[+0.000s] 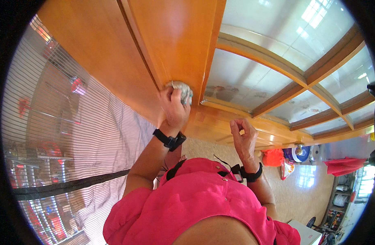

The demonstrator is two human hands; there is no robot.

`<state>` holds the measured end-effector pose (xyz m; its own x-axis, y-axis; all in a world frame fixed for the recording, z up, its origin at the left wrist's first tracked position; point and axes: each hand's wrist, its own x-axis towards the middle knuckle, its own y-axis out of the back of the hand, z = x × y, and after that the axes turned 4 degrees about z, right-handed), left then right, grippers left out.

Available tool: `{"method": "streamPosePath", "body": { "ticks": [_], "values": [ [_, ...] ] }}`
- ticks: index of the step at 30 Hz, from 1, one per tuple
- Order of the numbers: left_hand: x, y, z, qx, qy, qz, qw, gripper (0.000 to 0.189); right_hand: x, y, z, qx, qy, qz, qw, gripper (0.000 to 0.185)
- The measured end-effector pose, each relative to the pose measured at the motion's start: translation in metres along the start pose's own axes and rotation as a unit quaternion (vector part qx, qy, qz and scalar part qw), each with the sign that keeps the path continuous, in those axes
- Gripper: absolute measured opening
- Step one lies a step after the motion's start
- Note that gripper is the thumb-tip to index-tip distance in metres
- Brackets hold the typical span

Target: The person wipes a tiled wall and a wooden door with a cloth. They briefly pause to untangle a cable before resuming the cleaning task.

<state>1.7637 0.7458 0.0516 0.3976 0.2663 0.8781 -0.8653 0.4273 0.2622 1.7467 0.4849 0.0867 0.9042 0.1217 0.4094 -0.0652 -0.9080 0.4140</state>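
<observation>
My left hand (175,107) holds a crumpled light grey cloth (183,90) against the varnished wooden door frame (172,46), low on its flat face. Just right of the cloth stands the wooden door (261,49), with glass panes (248,73) set between crossing bars. Dust or dark smudges show along the lower panes. My right hand (244,137) hangs loosely curled in front of the door's lower wooden part, thumb bent toward the fingers, with nothing visible in it. Each wrist carries a black strap with a small device.
A striped mesh curtain (108,134) with a dark band hangs at left. Past the door's edge, with its round knob (299,150), are a red plastic bag (272,157), a blue container (305,155) and a red cloth (345,166). Shelves (337,205) hold items at far right.
</observation>
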Motion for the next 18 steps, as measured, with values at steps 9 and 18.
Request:
{"method": "streamPosePath", "body": {
  "ticks": [9,18],
  "values": [
    [0.148,0.022,0.031,0.057,-0.109,0.134,0.983,0.046,0.0,-0.001,-0.006,0.019,0.011,-0.007,1.0,0.01],
    [0.051,0.01,0.037,-0.004,-0.124,0.045,0.991,0.047,-0.004,0.0,0.0,0.013,-0.02,-0.026,0.999,0.012]
  ]
}}
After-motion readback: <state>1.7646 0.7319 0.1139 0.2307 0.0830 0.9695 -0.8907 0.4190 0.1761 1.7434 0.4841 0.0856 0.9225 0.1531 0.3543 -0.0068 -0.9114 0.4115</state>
